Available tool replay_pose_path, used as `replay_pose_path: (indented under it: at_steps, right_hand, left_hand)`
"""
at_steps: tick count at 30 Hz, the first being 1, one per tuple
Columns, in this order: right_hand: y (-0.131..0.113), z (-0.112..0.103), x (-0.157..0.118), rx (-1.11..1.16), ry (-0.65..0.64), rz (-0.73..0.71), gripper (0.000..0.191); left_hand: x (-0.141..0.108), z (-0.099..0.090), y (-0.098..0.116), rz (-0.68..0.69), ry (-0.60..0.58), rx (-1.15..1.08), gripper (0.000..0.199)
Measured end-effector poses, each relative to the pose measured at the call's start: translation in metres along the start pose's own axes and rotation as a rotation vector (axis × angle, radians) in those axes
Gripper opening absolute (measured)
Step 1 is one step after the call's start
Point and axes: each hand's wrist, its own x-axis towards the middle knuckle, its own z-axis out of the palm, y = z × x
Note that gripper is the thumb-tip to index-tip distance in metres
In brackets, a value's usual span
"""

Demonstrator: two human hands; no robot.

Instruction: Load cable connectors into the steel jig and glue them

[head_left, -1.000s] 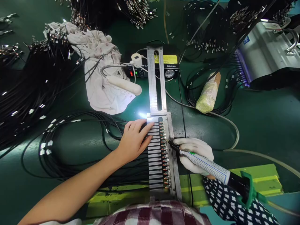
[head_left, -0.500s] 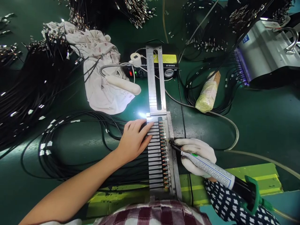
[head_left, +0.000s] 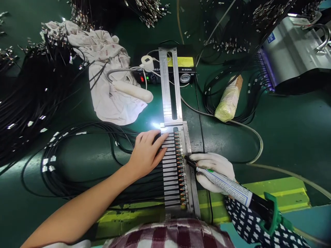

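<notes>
Since the preceding frame: slight leftward shift of the dispensing syringe (head_left: 224, 186), with nozzle (head_left: 190, 162) closer to the connector row (head_left: 182, 179); no appreciable change in left hand (head_left: 144, 155) placement. Left fingers: extended and parted, laid without grip over upper strips of the metal fixture (head_left: 170, 183), partly masking them. Gloved right hand (head_left: 216, 172): fingers closed around the syringe. Fixture location: middle of the tabletop (head_left: 238, 146), with black cables (head_left: 152, 186) entering from the left beneath the forearm. Beyond: gooseneck lamp (head_left: 133, 91) above a white cloth (head_left: 111, 107); controller (head_left: 186, 70), partly covered by the fixture's slotted plate. At right: wrapped block (head_left: 229, 100) among coiled cables; metal housing (head_left: 297, 51).
</notes>
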Motion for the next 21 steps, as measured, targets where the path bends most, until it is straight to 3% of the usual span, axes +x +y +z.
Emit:
replay_pose_path:
  at_steps: [21]
  right_hand:
    - [-0.0026, -0.0013, 0.0003, -0.018, -0.001, -0.018, 0.019]
  left_hand:
    - [-0.0002, 0.0003, -0.0006, -0.006, -0.001, -0.011, 0.042]
